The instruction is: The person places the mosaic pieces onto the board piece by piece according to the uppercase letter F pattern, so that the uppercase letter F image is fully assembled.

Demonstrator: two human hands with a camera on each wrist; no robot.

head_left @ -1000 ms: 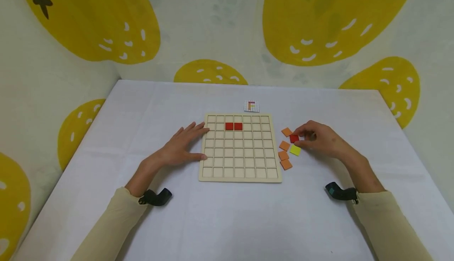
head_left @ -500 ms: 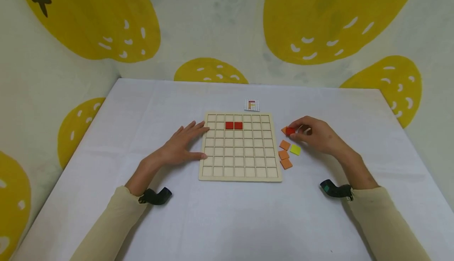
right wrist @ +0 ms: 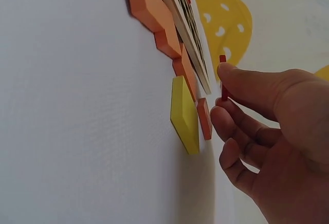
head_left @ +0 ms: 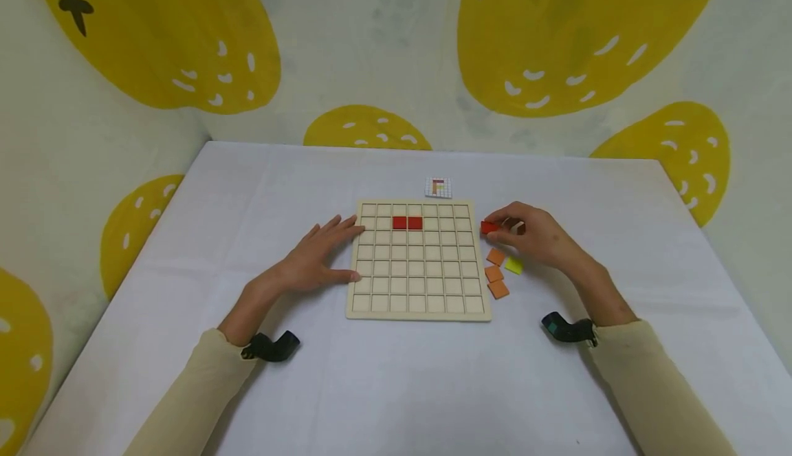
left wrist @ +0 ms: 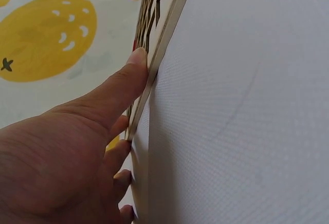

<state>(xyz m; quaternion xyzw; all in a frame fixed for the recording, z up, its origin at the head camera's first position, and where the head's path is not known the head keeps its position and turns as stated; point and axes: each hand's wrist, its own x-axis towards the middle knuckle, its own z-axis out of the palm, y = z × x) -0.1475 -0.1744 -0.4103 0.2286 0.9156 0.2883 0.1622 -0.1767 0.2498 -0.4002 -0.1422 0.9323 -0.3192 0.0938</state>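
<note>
A red square tile (head_left: 488, 227) is pinched between thumb and fingers of my right hand (head_left: 535, 234), raised just off the board's right edge; the right wrist view shows the tile (right wrist: 224, 80) edge-on. My left hand (head_left: 315, 256) rests at the left side of the wooden grid board (head_left: 417, 320), fingers spread and straight. In the left wrist view its thumb (left wrist: 128, 82) lies on the board's rim. Two red tiles (head_left: 408, 223) sit side by side in the second row of cells.
Several orange tiles (head_left: 494, 274) and a yellow tile (head_left: 513, 265) lie right of the board on the white tablecloth. One orange tile (right wrist: 204, 118) is hidden behind the right hand in the head view. A small pattern card (head_left: 438, 187) lies beyond the board's far edge.
My right hand has lifted the red tile from beside the yellow one and carried it left and away from me, toward the board. The left hand stays put.
</note>
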